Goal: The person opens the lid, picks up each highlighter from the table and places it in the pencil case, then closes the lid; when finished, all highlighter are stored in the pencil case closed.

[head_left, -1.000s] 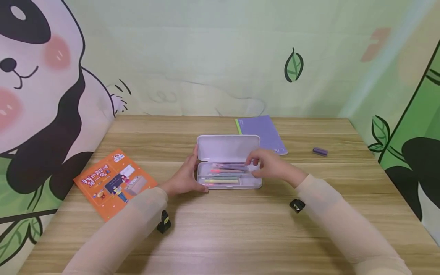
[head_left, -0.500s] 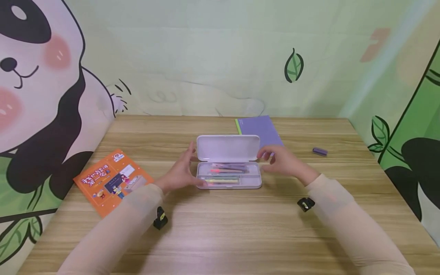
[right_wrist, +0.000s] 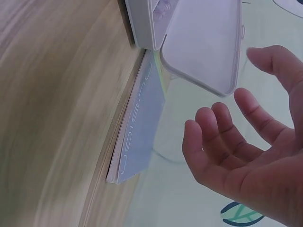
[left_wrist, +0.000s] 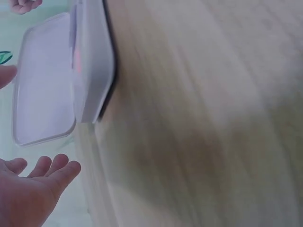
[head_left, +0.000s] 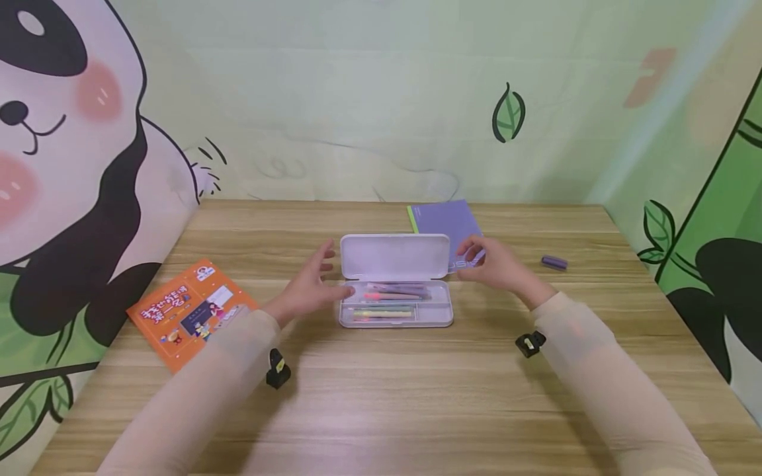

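A white pencil case (head_left: 436, 312) lies open mid-table, its lid (head_left: 395, 256) tilted up at the back. Several pens (head_left: 395, 291) and yellow-green sticks (head_left: 383, 313) fill its compartments. By the case's left end is my left hand (head_left: 305, 285), fingers spread and thumb over the left edge; contact is hard to tell. Off the right end of the lid hovers my right hand (head_left: 497, 266), fingers loosely bent and holding nothing. The right wrist view shows the right hand (right_wrist: 255, 151) apart from the lid (right_wrist: 203, 42).
Behind the case lies a purple notebook (head_left: 443, 218), partly covered by the lid and right hand. An orange book (head_left: 196, 311) is at the left, partly under the left sleeve. A small dark purple roll-shaped object (head_left: 554, 262) lies right. A wall with panda pictures (head_left: 357, 99) borders the table.
My right hand has left the case's right end, moving right and up. The left hand has loosened from the left end and shifted slightly left and up. The case stays put.
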A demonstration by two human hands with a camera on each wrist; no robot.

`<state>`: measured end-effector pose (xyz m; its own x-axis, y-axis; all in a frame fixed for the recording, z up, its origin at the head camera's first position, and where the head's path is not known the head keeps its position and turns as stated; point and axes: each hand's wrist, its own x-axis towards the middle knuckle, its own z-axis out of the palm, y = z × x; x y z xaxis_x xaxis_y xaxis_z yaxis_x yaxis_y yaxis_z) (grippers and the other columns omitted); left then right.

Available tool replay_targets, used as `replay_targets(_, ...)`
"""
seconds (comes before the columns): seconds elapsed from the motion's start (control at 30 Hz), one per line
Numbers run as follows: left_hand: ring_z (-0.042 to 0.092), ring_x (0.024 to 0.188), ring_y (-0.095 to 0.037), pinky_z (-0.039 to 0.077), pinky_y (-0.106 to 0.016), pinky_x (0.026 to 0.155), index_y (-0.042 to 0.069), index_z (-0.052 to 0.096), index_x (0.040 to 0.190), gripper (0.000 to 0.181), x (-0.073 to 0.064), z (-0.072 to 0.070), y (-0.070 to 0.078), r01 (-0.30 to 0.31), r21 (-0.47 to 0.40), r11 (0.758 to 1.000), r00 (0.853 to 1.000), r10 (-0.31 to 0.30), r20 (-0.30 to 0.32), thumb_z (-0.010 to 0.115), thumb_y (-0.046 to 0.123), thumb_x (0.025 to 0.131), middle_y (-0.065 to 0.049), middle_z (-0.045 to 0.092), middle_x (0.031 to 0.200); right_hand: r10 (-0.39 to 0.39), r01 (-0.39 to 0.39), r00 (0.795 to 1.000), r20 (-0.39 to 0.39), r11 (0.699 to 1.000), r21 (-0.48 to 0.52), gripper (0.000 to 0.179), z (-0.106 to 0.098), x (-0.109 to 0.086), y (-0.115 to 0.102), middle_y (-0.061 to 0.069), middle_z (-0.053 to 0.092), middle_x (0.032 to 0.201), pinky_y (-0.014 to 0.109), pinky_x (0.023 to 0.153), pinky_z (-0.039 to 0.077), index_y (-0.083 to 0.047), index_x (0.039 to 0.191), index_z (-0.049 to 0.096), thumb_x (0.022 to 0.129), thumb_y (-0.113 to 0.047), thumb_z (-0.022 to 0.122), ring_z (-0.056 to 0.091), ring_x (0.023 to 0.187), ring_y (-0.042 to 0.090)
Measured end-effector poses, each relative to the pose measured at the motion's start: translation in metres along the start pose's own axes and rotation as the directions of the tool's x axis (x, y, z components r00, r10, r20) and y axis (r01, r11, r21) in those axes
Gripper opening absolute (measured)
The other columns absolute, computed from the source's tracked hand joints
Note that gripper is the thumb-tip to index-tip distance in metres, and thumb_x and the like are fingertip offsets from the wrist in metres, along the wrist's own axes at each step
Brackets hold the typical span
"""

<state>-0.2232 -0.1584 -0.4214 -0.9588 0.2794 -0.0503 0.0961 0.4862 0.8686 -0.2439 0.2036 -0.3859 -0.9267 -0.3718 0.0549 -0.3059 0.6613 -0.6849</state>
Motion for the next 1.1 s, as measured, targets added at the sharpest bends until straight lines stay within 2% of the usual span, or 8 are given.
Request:
replay_targets(0.2, 0.039, 0.135, -0.038, 0.041, -0.051, 0.108, 0.007, 0.023, 0.151, 0.086, 0.011, -0.009, 0.007, 0.036, -0.087, 0.996, 0.998, -0.04, -0.051, 0.074, 0.022, 0.084, -0.018, 0.034, 0.149, 0.04, -0.037, 0.998, -0.051, 0.998, 0.051, 0.026, -0.002, 0.009, -0.003, 0.019, 0.061, 0.097, 0.029, 0.07, 0.051, 0.0, 0.103, 0.06, 0.083, -0.012, 0.07, 0.058, 0.089, 0.031)
replay_targets(0.37, 0.044, 0.13, -0.034, 0.045, -0.047, 0.104, 0.005, 0.031, 0.146, 0.074, 0.019, -0.014, 0.018, 0.054, -0.136, 0.989, 0.994, -0.066, -0.087, 0.07, 0.025, 0.086, -0.017, 0.04, 0.142, 0.109, -0.104, 0.992, -0.069, 0.992, 0.065, 0.026, -0.003, 0.019, -0.01, 0.017, 0.061, 0.102, 0.029, 0.066, 0.048, -0.003, 0.105, 0.061, 0.088, -0.021, 0.065, 0.055, 0.088, 0.027)
replay_targets(0.47, 0.046, 0.126, -0.032, 0.046, -0.046, 0.102, 0.005, 0.036, 0.142, 0.068, 0.025, -0.016, 0.025, 0.057, -0.143, 0.988, 0.99, -0.075, -0.12, 0.069, 0.025, 0.086, -0.018, 0.042, 0.14, 0.163, -0.158, 0.985, -0.065, 0.985, 0.069, 0.027, -0.002, 0.026, -0.014, 0.015, 0.059, 0.108, 0.03, 0.068, 0.046, -0.008, 0.108, 0.061, 0.09, -0.028, 0.063, 0.054, 0.091, 0.026)
replay_targets(0.57, 0.049, 0.123, -0.032, 0.047, -0.044, 0.102, 0.006, 0.04, 0.14, 0.063, 0.03, -0.016, 0.03, 0.045, -0.119, 0.992, 0.986, -0.064, -0.154, 0.068, 0.025, 0.087, -0.018, 0.045, 0.136, 0.181, -0.174, 0.981, -0.073, 0.981, 0.089, 0.029, 0.0, 0.034, -0.018, 0.014, 0.058, 0.112, 0.031, 0.071, 0.045, -0.009, 0.109, 0.06, 0.09, -0.031, 0.062, 0.053, 0.094, 0.027)
replay_targets(0.67, 0.05, 0.122, -0.031, 0.047, -0.044, 0.102, 0.009, 0.043, 0.139, 0.06, 0.036, -0.015, 0.032, 0.043, -0.078, 0.996, 0.985, -0.055, -0.161, 0.067, 0.029, 0.088, -0.017, 0.047, 0.135, 0.173, -0.163, 0.981, -0.087, 0.981, 0.106, 0.03, 0.004, 0.042, -0.021, 0.015, 0.058, 0.111, 0.031, 0.073, 0.045, -0.008, 0.108, 0.06, 0.09, -0.031, 0.063, 0.053, 0.097, 0.028)
replay_targets(0.9, 0.048, 0.123, -0.03, 0.045, -0.044, 0.103, 0.01, 0.049, 0.135, 0.055, 0.044, -0.002, 0.037, 0.035, -0.011, 0.999, 0.993, -0.036, -0.112, 0.065, 0.036, 0.089, -0.014, 0.049, 0.138, 0.143, -0.135, 0.985, -0.099, 0.988, 0.075, 0.026, 0.021, 0.056, -0.028, 0.013, 0.062, 0.107, 0.033, 0.076, 0.047, -0.008, 0.104, 0.062, 0.09, -0.03, 0.063, 0.055, 0.1, 0.026)
replay_targets(1.1, 0.044, 0.132, -0.025, 0.036, -0.044, 0.112, 0.013, 0.056, 0.129, 0.048, 0.045, 0.007, 0.041, 0.014, 0.054, 0.998, 0.997, -0.01, -0.079, 0.064, 0.039, 0.09, -0.008, 0.054, 0.139, 0.055, -0.046, 0.993, -0.106, 0.995, 0.09, 0.022, 0.033, 0.058, -0.033, 0.012, 0.065, 0.104, 0.036, 0.083, 0.05, -0.006, 0.103, 0.064, 0.09, -0.024, 0.064, 0.058, 0.098, 0.026)
